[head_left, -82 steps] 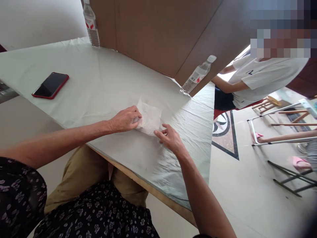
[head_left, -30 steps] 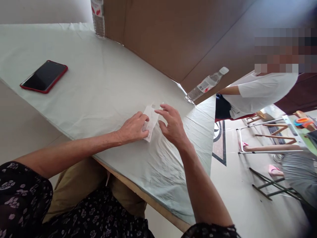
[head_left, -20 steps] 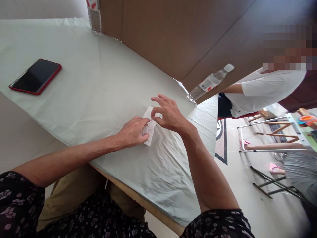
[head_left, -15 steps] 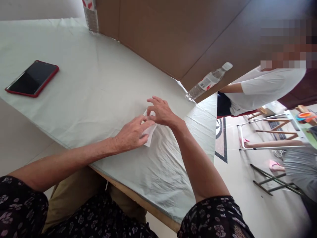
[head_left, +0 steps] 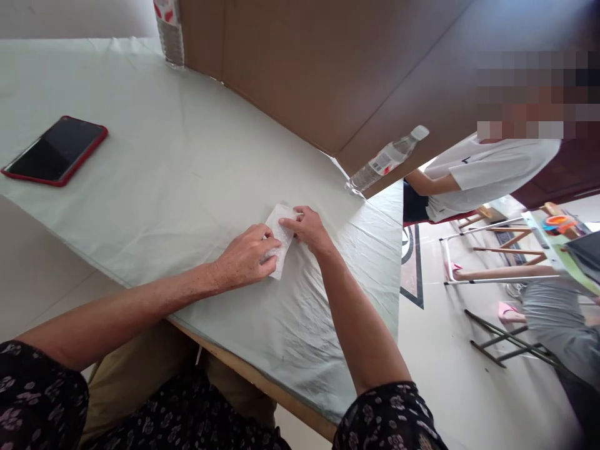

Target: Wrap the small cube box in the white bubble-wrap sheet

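A small white sheet of tissue [head_left: 280,215], folded into a narrow strip, lies on the pale green tablecloth [head_left: 154,206] in front of me. My left hand [head_left: 250,253] rests at its left edge, with thumb and fingers closed on that side. At the far right edge, my right hand [head_left: 309,228] grips the tissue between thumb and curled fingers. Both hands are low, at the height of the cloth. Part of the strip is hidden under the left fingers.
A brown cardboard panel [head_left: 281,69] stands across the back, with one plastic bottle [head_left: 387,159] at its right and another bottle [head_left: 169,37] at its left. A red-cased phone [head_left: 56,150] lies at the far left. A person in a white shirt [head_left: 506,165] sits beyond the panel.
My right hand has come down and its fingers have closed on the tissue's right edge. More of the white strip shows between the hands. The view has shifted slightly.
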`<state>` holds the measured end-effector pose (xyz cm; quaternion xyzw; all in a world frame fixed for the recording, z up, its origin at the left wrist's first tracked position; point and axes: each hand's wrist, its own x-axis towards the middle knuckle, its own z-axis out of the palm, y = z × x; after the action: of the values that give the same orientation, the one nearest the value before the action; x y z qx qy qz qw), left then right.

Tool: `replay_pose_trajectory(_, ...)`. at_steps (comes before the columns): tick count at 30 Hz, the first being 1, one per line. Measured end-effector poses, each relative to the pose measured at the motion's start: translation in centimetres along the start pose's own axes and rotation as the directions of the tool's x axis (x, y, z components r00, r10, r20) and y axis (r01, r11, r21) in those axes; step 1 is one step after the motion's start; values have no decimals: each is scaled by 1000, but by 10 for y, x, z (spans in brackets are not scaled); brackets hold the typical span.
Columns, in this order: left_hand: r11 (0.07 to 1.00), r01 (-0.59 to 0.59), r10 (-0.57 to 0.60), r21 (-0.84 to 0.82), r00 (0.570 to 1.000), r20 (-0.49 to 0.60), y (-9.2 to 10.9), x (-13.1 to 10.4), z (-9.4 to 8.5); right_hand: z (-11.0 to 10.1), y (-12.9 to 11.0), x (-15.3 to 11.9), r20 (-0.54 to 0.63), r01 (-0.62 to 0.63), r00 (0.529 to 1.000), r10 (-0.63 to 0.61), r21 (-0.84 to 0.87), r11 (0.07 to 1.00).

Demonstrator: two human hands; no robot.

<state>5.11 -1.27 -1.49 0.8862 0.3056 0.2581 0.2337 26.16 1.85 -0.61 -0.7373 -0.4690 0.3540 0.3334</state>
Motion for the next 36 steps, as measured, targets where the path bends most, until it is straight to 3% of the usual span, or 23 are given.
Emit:
replay_pose_trajectory(4,998,-1,3,55,1000,-24,5,-1,-4,6,-4,7,51,-14,999,10,79,997)
replay_pose_trajectory(9,989,-91,91,114,996,9,7,1,-8,5,-9,4,118,-57,992,33,206,977)
replay_pose_trajectory(12,993,-75,73,88,997,19,5,2,-7,7,-14,-2,117,9,992,-51,329,944)
replay_pose_trajectory(15,999,-10,10,49,1000,-5,4,1,-5,6,-21,-18,82,160,975,-207,392,906)
replay_pose_trajectory(20,972,236,-231,7,960,-156,6,-2,-5,5,-23,-68,0,432,900,-437,150,889)
replay_pose_trajectory(23,956,289,-291,-39,937,-195,7,-4,-4,14,-12,-99,-46,519,854,-517,24,855)
replay_pose_trajectory(26,972,236,-236,-21,959,-155,6,-4,-3,26,5,-117,-70,603,795,-602,-16,798)
replay_pose_trajectory(31,994,59,-56,-90,998,43,-8,-5,-15,32,25,-120,-50,678,727,-684,-99,728)
replay_pose_trajectory(36,985,-125,143,-117,977,159,-30,-15,-28,36,41,-113,5,825,526,-850,-245,509)
